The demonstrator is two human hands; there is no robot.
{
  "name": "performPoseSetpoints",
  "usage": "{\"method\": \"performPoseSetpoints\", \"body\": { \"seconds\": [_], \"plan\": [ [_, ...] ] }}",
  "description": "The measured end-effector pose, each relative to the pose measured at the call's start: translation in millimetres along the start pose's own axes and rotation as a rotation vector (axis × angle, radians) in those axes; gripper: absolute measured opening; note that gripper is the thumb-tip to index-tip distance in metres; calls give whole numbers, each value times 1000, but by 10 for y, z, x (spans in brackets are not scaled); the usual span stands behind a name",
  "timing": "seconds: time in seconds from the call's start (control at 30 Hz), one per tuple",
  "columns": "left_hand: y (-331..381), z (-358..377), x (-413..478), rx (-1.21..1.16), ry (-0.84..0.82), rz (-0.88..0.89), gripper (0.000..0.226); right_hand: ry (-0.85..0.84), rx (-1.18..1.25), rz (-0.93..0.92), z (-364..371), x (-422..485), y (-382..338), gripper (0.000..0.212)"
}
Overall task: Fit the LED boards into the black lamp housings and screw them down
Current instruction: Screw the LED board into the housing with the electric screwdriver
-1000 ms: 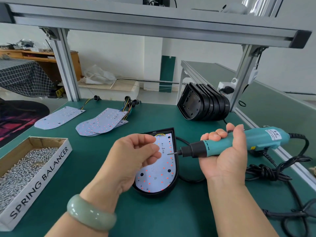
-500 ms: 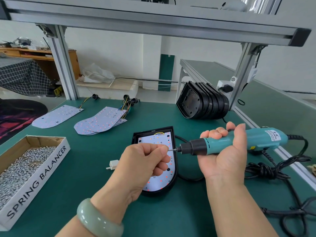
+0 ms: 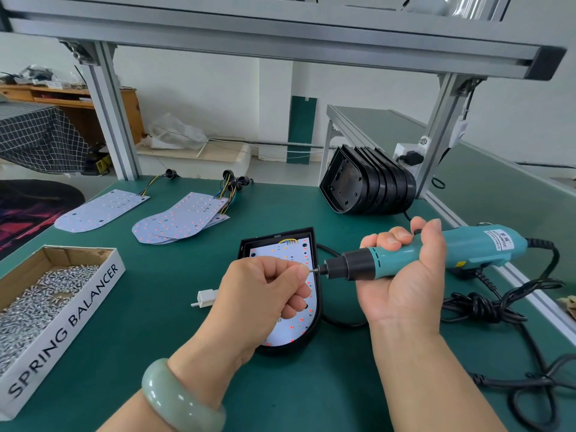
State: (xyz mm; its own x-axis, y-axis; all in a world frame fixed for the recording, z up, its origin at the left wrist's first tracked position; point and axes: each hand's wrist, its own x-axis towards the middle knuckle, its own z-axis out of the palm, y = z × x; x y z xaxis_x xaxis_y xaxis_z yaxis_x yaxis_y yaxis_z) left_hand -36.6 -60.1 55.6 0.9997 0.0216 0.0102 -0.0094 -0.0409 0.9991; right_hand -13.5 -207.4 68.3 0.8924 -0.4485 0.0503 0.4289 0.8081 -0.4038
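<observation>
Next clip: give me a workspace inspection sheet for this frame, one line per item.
Surface: green bench mat, flat, in use.
Job's things: LED board seated in black housing; loose LED boards at back left; empty housings stacked at back right; box of screws at left.
Clutter: white connector lying near the housing.
Hands: left hand pinches at the bit tip, likely a screw, hidden; right hand grips the teal screwdriver, held level.
Cables: black screwdriver cord knotted in loops at right.
Surroundings: aluminium frame, wooden desk, second green bench.
</observation>
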Motion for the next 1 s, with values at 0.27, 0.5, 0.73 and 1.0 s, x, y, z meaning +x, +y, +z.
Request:
{"method": "performPoseSetpoints", "body": {
  "seconds": [0.27,0.5,0.73,1.0],
  "plan": [
    [-17,35,68,-112,-58,-30,17,49,21,-28,-11,36,-31,18],
    [-74,-386,423,682,259,-99,35,95,6,-73,-46,113,-98,18],
    [-100,-141,653,949,32,-234,51,116,-54,-90,-50,111,-80,18],
    [-107,-152,671,1038,-22,-197,54,145,-267,-196,-87,246,-75,18]
  ]
}}
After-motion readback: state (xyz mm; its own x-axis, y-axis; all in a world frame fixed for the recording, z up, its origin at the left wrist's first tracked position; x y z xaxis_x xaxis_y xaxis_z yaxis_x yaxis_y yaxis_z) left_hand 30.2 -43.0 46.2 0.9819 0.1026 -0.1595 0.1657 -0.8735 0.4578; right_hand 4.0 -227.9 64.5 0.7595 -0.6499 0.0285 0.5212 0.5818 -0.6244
